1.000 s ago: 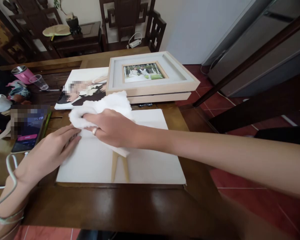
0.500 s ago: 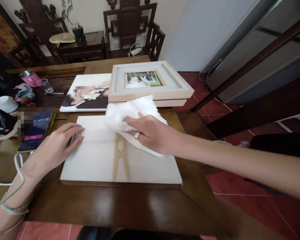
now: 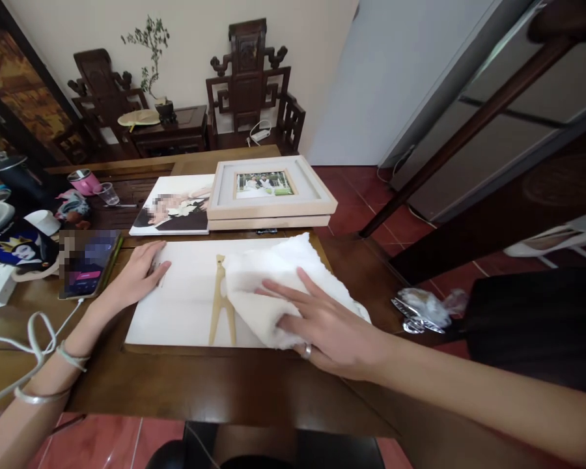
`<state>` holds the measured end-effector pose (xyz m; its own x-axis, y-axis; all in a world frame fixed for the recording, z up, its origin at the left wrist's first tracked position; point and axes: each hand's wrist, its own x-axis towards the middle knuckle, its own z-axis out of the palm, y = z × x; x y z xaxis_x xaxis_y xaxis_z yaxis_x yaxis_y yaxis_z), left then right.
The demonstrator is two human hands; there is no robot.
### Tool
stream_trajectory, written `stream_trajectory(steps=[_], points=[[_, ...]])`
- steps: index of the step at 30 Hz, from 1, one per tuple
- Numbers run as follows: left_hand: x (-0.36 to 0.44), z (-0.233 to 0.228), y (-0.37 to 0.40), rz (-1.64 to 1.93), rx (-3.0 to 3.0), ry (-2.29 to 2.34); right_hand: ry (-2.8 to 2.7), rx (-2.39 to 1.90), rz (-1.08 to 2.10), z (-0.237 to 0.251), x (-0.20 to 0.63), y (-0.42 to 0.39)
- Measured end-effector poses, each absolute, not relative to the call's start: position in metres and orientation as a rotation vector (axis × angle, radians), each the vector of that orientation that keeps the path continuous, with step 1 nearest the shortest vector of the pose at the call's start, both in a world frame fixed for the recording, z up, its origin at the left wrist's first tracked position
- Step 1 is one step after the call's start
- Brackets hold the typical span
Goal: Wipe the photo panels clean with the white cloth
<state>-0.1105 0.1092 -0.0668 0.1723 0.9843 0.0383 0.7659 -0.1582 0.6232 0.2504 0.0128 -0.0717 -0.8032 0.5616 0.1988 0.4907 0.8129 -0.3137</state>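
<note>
Pressing one cloth (image 3: 273,286), right hand (image 3: 322,326) flat-fingered; left hand (image 3: 134,280) spread on one board (image 3: 185,306).

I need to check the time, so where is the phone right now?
In the head view the phone lies on the left of the wooden table, just left of the left hand and the white board.

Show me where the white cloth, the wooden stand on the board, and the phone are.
white cloth (image 3: 268,286), head view, middle of its folds.
wooden stand (image 3: 221,306), head view, upper part of its legs.
phone (image 3: 88,264), head view, middle of its screen.
</note>
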Motion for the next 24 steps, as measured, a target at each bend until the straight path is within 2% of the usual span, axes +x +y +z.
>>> stream_trajectory(steps=[12,17,24], points=[[-0.118,-0.022,0.063,0.876,1.226,1.551,-2.705,-0.797,0.251,-0.083,0.25,0.005],[-0.116,0.001,0.015,1.186,0.71,1.41,-2.695,-0.802,0.222,-0.074,0.23,-0.008],[-0.098,0.048,-0.039,1.414,0.632,1.433,-2.685,-0.483,0.139,-0.046,0.177,-0.032]])
